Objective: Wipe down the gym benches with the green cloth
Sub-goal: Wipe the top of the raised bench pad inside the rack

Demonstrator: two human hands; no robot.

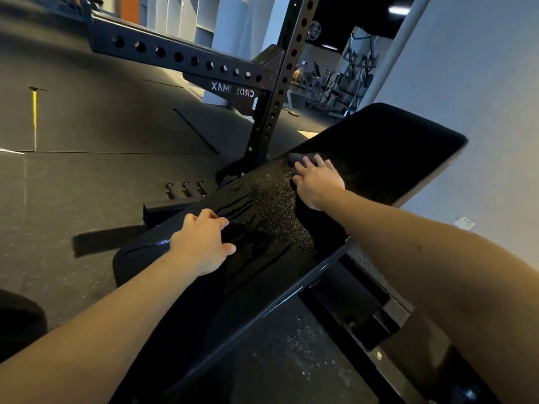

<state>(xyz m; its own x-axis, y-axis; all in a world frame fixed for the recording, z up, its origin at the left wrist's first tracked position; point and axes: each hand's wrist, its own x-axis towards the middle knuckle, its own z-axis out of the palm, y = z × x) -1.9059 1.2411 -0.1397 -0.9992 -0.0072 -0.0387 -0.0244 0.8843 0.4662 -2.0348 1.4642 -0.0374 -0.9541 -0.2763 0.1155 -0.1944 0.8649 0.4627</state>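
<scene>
A long black padded gym bench runs from the lower left to the upper right. Its middle is wet and shiny with streaks. My right hand lies flat on the pad with its fingers spread, pressing on a dark cloth that shows only past the fingertips; its colour is hard to tell in the dim light. My left hand rests on the pad's near left edge, fingers slightly bent over the edge.
A black perforated rack upright and crossbeam stand just behind the bench. Dark rubber floor spreads to the left. The bench's metal frame sits below right. A pale wall is on the right, with gym machines far behind.
</scene>
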